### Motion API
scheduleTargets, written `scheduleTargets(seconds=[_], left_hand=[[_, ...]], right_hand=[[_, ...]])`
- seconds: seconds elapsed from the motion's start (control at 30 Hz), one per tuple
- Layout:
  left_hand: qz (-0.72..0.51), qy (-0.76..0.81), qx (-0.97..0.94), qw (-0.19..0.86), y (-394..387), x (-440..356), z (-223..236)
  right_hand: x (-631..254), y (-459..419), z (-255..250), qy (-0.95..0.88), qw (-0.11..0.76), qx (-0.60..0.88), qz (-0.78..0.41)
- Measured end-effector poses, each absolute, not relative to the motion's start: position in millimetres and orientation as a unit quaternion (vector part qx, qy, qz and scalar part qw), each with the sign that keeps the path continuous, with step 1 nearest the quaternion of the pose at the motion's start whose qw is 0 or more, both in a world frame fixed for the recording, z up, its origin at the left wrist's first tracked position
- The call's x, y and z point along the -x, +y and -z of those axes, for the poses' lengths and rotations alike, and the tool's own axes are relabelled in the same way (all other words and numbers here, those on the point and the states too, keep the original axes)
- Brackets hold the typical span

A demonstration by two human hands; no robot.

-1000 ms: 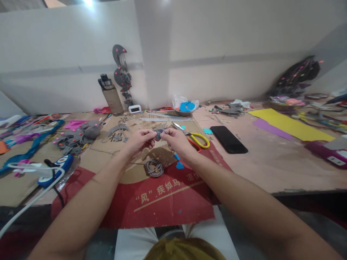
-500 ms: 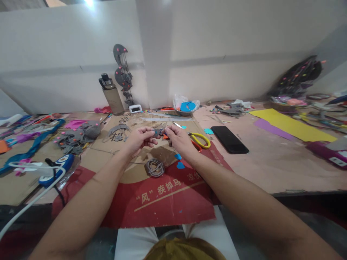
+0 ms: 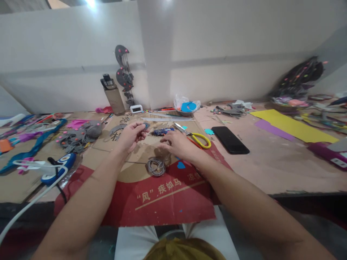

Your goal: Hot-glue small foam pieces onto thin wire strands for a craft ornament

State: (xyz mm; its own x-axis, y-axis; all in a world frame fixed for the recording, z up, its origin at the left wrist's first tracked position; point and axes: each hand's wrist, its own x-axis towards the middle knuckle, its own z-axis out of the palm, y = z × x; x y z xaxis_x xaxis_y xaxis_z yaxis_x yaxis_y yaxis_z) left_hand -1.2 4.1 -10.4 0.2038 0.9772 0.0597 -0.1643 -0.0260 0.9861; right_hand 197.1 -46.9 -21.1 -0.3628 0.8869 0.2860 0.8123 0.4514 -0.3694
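Note:
My left hand [image 3: 132, 136] is closed in a pinch over the cardboard sheet [image 3: 173, 202]. A small dark blue-grey piece [image 3: 146, 125] sticks out from its fingertips; its exact kind is too small to tell. My right hand [image 3: 176, 143] hovers palm down, thumb and fingers apart, with nothing visible in it. Just beyond its fingers lies a small blue patterned item [image 3: 163, 132]. Yellow-handled scissors [image 3: 201, 140] rest right of that hand. Nearer me lie a coil of grey cord [image 3: 155, 167] and a blue heart-shaped cutout [image 3: 181, 165].
A black phone [image 3: 230, 140] lies on the right, before yellow sheet material [image 3: 292, 124]. Tangled grey pieces with pink dots [image 3: 81, 135] and a blue power strip [image 3: 58, 169] with a white cable are on the left. A bottle [image 3: 114, 97] stands by the wall.
My hands were close together and have separated. The left has moved left with the small piece in its fingertips; the right has opened and the blue patterned item now shows beside it.

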Motion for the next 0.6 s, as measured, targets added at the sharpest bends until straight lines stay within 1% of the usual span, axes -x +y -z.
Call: scheduleTargets(seconds=[0.1,0.17,0.2,0.27,0.33,0.4,0.5,0.6], left_hand=[[-0.506,0.394,-0.504,0.579,5,2,10],[-0.512,0.396,-0.492,0.581,6,3,10],[-0.515,0.397,-0.488,0.582,6,3,10],[-0.516,0.396,-0.487,0.583,7,3,11],[-0.515,0.392,-0.493,0.582,8,2,12],[-0.512,0.389,-0.498,0.582,8,2,13],[-0.51,0.387,-0.496,0.586,9,2,14],[-0.513,0.38,-0.487,0.595,9,2,14]], right_hand=[[-213,-38,17,-0.785,0.301,0.53,-0.107],[-222,-31,18,-0.745,0.324,0.575,-0.101],[-224,-29,20,-0.726,0.321,0.601,-0.097],[-224,-26,26,-0.704,0.279,0.645,-0.102],[-219,-24,33,-0.7,0.209,0.674,-0.113],[-211,-22,39,-0.7,0.162,0.688,-0.1],[-205,-16,42,-0.702,0.134,0.691,-0.106],[-205,-12,40,-0.708,0.13,0.684,-0.12]])
